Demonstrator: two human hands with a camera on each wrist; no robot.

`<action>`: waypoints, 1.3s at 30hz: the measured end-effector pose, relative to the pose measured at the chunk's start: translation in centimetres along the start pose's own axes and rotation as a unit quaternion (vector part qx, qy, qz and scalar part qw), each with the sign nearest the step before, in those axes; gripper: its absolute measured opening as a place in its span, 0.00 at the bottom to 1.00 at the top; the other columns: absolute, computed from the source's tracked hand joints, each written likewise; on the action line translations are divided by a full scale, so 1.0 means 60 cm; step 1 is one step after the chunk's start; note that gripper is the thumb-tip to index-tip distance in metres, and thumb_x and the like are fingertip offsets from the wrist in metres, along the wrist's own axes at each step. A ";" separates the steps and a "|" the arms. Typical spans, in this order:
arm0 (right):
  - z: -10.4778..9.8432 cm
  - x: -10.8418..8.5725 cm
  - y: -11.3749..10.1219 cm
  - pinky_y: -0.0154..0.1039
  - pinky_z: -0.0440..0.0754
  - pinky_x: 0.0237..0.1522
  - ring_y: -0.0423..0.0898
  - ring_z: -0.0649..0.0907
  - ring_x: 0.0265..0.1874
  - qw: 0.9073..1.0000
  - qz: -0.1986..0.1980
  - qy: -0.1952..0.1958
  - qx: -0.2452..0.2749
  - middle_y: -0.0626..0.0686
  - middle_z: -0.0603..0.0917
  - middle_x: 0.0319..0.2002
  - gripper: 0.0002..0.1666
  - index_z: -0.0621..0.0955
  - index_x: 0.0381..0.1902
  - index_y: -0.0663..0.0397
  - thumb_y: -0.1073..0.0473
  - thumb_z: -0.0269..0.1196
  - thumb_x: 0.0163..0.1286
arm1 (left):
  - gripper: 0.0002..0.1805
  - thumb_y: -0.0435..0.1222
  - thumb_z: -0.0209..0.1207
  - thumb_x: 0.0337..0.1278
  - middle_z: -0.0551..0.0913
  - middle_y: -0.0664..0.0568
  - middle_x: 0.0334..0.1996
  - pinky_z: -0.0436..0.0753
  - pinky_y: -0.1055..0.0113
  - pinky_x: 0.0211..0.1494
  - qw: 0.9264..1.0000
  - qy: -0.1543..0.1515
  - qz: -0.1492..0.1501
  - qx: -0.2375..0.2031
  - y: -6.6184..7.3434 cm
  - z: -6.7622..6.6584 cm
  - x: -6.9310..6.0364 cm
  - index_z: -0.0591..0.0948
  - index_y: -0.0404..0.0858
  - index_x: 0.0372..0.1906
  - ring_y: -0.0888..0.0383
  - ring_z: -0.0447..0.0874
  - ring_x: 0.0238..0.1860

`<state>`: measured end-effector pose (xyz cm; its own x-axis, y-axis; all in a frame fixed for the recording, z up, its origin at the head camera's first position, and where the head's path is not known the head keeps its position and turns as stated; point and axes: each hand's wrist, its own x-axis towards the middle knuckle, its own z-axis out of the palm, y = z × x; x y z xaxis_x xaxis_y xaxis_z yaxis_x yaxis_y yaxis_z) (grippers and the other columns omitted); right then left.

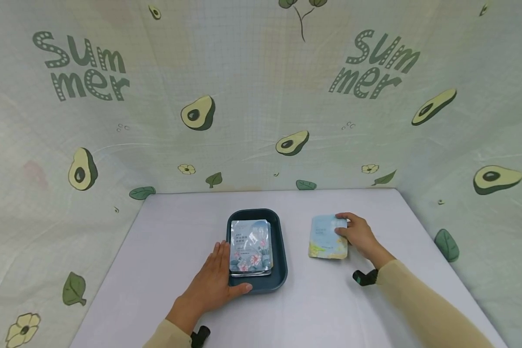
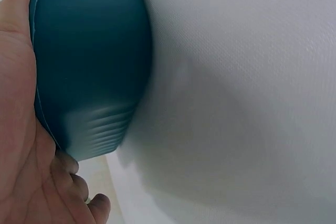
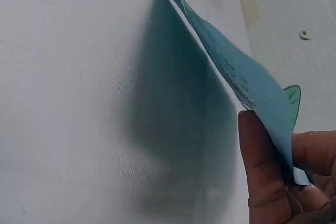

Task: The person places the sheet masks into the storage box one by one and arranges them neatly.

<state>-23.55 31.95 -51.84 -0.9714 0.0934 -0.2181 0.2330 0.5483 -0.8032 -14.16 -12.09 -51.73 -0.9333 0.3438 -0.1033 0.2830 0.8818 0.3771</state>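
A dark teal tray (image 1: 280, 258) stands near the middle of the white table, holding a small stack of flat sheet mask packets (image 1: 249, 244) with pink flowers on the top one. My left hand (image 1: 213, 278) rests along the tray's left side, fingers extended and thumb on the near rim; the left wrist view shows the palm against the tray wall (image 2: 89, 66). To the right of the tray, my right hand (image 1: 358, 237) pinches a light blue and yellow sheet mask packet (image 1: 324, 237) by its right edge. That packet (image 3: 241, 77) is tilted, its shadow falling on the tabletop beneath.
The white tabletop (image 1: 165, 241) stretches around the tray. Behind it and at both sides hangs a pale cloth (image 1: 243, 159) printed with avocados, leaves and lettering. A black strap piece (image 1: 365, 277) sits at the right wrist, another (image 1: 200, 336) at the left.
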 end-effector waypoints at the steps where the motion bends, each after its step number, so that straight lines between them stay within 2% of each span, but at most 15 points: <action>1: 0.002 0.000 -0.001 0.36 0.84 0.36 0.51 0.82 0.45 1.000 -0.003 0.001 0.003 0.70 0.75 0.64 0.33 0.70 0.77 0.56 0.60 0.64 0.77 | 0.71 0.75 0.60 0.57 0.46 0.37 0.86 0.56 0.43 0.85 1.000 0.000 0.000 0.001 0.000 0.000 0.000 0.46 0.30 0.85 0.40 0.40 0.87; 7: 0.005 0.001 -0.021 0.37 0.87 0.39 0.50 0.83 0.46 0.999 -0.009 0.000 0.034 0.66 0.75 0.64 0.33 0.70 0.77 0.54 0.60 0.64 0.78 | 0.71 0.75 0.60 0.57 0.46 0.36 0.86 0.56 0.43 0.85 1.000 0.001 0.005 0.002 -0.003 -0.001 0.000 0.46 0.29 0.85 0.40 0.40 0.87; 16: 0.020 -0.008 -0.105 0.38 0.89 0.40 0.49 0.86 0.47 0.992 -0.040 0.000 0.122 0.66 0.80 0.63 0.31 0.71 0.75 0.55 0.65 0.64 0.78 | 0.71 0.75 0.60 0.56 0.46 0.36 0.86 0.56 0.41 0.84 1.000 0.001 0.004 0.004 -0.008 -0.003 -0.004 0.46 0.29 0.85 0.39 0.40 0.86; 21: 0.064 -0.020 -0.161 0.37 0.90 0.39 0.50 0.87 0.47 0.986 -0.063 -0.017 0.155 0.65 0.82 0.61 0.30 0.74 0.73 0.55 0.67 0.65 0.76 | 0.70 0.73 0.62 0.57 0.47 0.34 0.85 0.56 0.40 0.84 1.000 0.007 0.007 0.008 -0.007 -0.005 -0.003 0.48 0.28 0.84 0.37 0.41 0.86; 26: 0.138 -0.028 -0.201 0.41 0.91 0.38 0.52 0.88 0.46 0.982 -0.092 -0.046 0.159 0.65 0.85 0.58 0.28 0.77 0.69 0.54 0.70 0.65 0.74 | 0.70 0.75 0.60 0.57 0.45 0.35 0.86 0.55 0.41 0.85 1.000 0.000 0.004 0.020 -0.007 -0.006 -0.001 0.47 0.28 0.84 0.38 0.39 0.86; 28: 0.169 -0.031 -0.210 0.42 0.90 0.39 0.53 0.88 0.48 0.984 -0.101 -0.050 0.137 0.64 0.85 0.59 0.27 0.79 0.68 0.53 0.69 0.66 0.73 | 0.71 0.75 0.59 0.57 0.44 0.35 0.86 0.54 0.41 0.85 1.000 -0.003 0.001 0.023 -0.007 -0.007 -0.001 0.46 0.28 0.85 0.38 0.38 0.87; 30: 0.196 -0.033 -0.217 0.41 0.89 0.42 0.53 0.86 0.52 0.988 -0.114 -0.046 0.092 0.63 0.84 0.62 0.25 0.81 0.67 0.51 0.67 0.67 0.73 | 0.71 0.75 0.60 0.57 0.44 0.35 0.86 0.54 0.41 0.85 1.000 -0.001 0.000 0.022 -0.007 -0.007 0.000 0.47 0.28 0.84 0.38 0.38 0.87; 33: 0.223 -0.039 -0.224 0.40 0.85 0.40 0.52 0.85 0.47 0.990 -0.135 -0.041 0.015 0.62 0.86 0.58 0.25 0.81 0.67 0.50 0.64 0.66 0.73 | 0.71 0.76 0.60 0.56 0.45 0.35 0.86 0.54 0.41 0.85 1.000 0.001 0.000 0.020 -0.006 -0.005 0.002 0.47 0.28 0.84 0.38 0.39 0.87; 35: 0.231 -0.042 -0.227 0.38 0.81 0.36 0.49 0.84 0.40 0.986 -0.154 -0.039 -0.041 0.60 0.87 0.52 0.25 0.80 0.68 0.50 0.63 0.65 0.74 | 0.71 0.76 0.60 0.56 0.45 0.35 0.86 0.54 0.41 0.85 1.000 0.001 0.001 0.017 -0.006 -0.003 0.004 0.47 0.28 0.84 0.38 0.39 0.87; 37: 0.234 -0.045 -0.227 0.38 0.78 0.30 0.47 0.81 0.30 0.981 -0.166 -0.046 -0.088 0.59 0.88 0.42 0.26 0.79 0.69 0.51 0.62 0.64 0.75 | 0.71 0.75 0.61 0.56 0.45 0.35 0.86 0.55 0.41 0.85 1.000 0.003 0.003 0.010 -0.005 -0.001 0.004 0.47 0.28 0.84 0.38 0.39 0.87; 39: 0.235 -0.047 -0.227 0.36 0.77 0.29 0.44 0.80 0.27 0.974 -0.180 -0.045 -0.127 0.57 0.88 0.39 0.26 0.79 0.69 0.52 0.62 0.66 0.75 | 0.72 0.76 0.60 0.56 0.45 0.35 0.86 0.55 0.42 0.85 1.000 0.002 0.004 0.012 -0.004 0.000 0.004 0.47 0.28 0.84 0.38 0.39 0.87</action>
<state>-23.36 12.53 -48.10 -0.9775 -0.2107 -0.0043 -0.1523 0.7205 -0.6765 -14.43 -12.21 -51.86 -0.9319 0.3492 -0.0977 0.2950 0.8867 0.3560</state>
